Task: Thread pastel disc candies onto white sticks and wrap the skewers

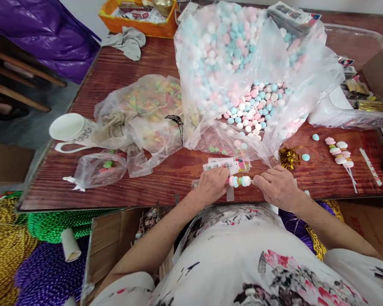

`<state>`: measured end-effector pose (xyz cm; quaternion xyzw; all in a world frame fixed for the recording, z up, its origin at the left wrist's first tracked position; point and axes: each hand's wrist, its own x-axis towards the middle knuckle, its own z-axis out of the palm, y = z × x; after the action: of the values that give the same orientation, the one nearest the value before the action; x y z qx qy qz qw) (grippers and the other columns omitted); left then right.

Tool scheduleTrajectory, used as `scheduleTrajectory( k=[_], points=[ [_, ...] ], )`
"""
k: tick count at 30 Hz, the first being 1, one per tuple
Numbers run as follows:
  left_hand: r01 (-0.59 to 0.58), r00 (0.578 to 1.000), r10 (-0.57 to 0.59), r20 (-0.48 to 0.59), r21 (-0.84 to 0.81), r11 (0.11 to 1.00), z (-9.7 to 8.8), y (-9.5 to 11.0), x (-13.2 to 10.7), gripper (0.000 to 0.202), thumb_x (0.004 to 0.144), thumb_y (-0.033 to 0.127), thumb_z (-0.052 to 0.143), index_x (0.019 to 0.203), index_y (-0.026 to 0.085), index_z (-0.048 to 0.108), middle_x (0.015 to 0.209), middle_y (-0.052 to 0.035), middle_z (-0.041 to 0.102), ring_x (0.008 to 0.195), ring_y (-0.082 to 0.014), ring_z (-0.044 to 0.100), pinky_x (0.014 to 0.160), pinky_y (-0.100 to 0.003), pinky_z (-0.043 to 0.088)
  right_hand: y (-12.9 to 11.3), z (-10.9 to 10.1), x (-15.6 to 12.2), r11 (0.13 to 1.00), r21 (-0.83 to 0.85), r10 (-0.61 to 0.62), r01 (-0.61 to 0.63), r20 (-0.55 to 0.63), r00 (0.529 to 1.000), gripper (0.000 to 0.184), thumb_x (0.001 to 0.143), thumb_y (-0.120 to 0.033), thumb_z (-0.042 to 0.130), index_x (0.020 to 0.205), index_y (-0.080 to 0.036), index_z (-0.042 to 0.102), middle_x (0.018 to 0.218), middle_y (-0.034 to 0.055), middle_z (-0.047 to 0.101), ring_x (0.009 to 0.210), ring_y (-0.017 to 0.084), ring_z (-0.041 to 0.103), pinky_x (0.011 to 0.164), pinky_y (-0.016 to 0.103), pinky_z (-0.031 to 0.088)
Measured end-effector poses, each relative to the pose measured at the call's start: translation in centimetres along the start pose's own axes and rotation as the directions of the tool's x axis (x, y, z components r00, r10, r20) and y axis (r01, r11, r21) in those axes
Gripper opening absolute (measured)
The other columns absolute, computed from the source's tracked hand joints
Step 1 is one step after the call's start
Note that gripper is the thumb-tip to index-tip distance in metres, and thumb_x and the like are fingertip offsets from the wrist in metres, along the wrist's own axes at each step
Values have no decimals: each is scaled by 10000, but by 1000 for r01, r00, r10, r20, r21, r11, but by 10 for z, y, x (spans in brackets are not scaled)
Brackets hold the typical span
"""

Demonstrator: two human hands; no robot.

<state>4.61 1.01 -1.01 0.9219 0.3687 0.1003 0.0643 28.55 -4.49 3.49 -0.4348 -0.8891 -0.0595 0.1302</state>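
Note:
My left hand (pixel 210 185) is closed around the left end of a skewer of pastel candy-like pieces (pixel 240 181), level just above the table's front edge. My right hand (pixel 279 187) pinches the white stick at the other end. Pink, blue, white and green pieces sit along it between the hands; its left tip is hidden by my fingers. Right behind my left hand lies a small pile of printed labels (pixel 226 165). Near my right hand are a gold tinsel tie (pixel 290 158) and a loose blue piece (pixel 305 157).
Behind stands a large clear bag (pixel 204 76) of pastel pieces, beside a smaller bag (pixel 150 102) of colourful bits. A white mug (pixel 68 127) lies tipped at left. Two finished-looking skewers (pixel 340 152) rest at right, before a clear plastic bin (pixel 338 117). An orange tray (pixel 115 21) sits at the back.

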Motion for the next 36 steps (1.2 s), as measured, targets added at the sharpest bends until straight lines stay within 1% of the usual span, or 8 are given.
scheduleTrajectory(
  k=[6, 11, 14, 18, 23, 29, 33, 36],
  points=[
    [52, 976, -32, 216, -84, 995, -3, 6, 2, 85, 838, 177, 511, 901, 152, 562, 811, -74, 652, 785, -221, 622, 635, -297, 404, 3, -9, 18, 991, -55, -118, 118, 12, 993, 177, 881, -100, 492, 749, -173, 586, 611, 6, 526, 636, 154, 348, 635, 337, 192],
    [108, 926, 41, 376, -369, 923, -12, 5, 3, 217, 810, 314, 628, 953, 162, 568, 873, -45, 665, 795, -203, 607, 672, -277, 419, 22, -24, 35, 965, -65, -254, 253, -15, 967, 174, 919, -165, 511, 759, -186, 577, 665, 0, 557, 733, 162, 382, 686, 352, 222],
    [179, 916, 75, 395, -568, 804, -21, 6, 4, 355, 741, 348, 719, 1018, 176, 578, 905, -8, 657, 805, -178, 582, 698, -260, 420, 31, -30, 40, 953, -73, -298, 295, -36, 954, 202, 913, -119, 495, 733, -188, 555, 658, -15, 537, 781, 155, 400, 764, 384, 242],
    [261, 913, 71, 402, -709, 655, -27, 8, 8, 425, 690, 390, 763, 1006, 158, 599, 795, 34, 602, 754, -148, 525, 680, -241, 401, 31, -30, 40, 949, -61, -314, 310, -77, 946, 185, 906, -112, 502, 748, -194, 551, 656, -31, 519, 781, 139, 412, 807, 402, 245],
    [341, 908, 21, 419, -766, 544, -28, 8, 13, 444, 664, 434, 782, 941, 144, 591, 774, 47, 565, 736, -135, 492, 670, -232, 398, 23, -22, 34, 955, -45, -296, 293, -166, 941, 127, 879, -128, 550, 770, -194, 561, 651, -41, 538, 753, 128, 419, 784, 384, 261],
    [345, 892, 65, 447, -768, 539, -32, 11, 16, 554, 613, 390, 829, 1051, 149, 590, 848, 21, 627, 838, -179, 549, 763, -273, 445, 32, -17, 26, 965, -51, -261, 256, -200, 944, 97, 862, -118, 568, 878, -211, 591, 687, -46, 569, 750, 122, 442, 768, 383, 280],
    [332, 896, 165, 413, -869, 367, -37, 13, 17, 748, 565, 410, 862, 1206, 177, 554, 1040, -17, 631, 1043, -228, 544, 950, -332, 422, 38, -20, 24, 946, -43, -322, 320, -232, 918, 148, 849, -100, 587, 933, -222, 596, 755, -32, 612, 797, 128, 482, 753, 381, 301],
    [415, 863, 195, 466, -874, 252, -38, 14, 18, 832, 552, 413, 866, 1269, 178, 517, 995, -14, 615, 1001, -222, 557, 917, -343, 444, 36, -24, 25, 929, -45, -368, 367, -219, 904, 179, 851, -76, 578, 926, -239, 593, 779, -32, 628, 796, 127, 488, 731, 372, 307]
  ],
)
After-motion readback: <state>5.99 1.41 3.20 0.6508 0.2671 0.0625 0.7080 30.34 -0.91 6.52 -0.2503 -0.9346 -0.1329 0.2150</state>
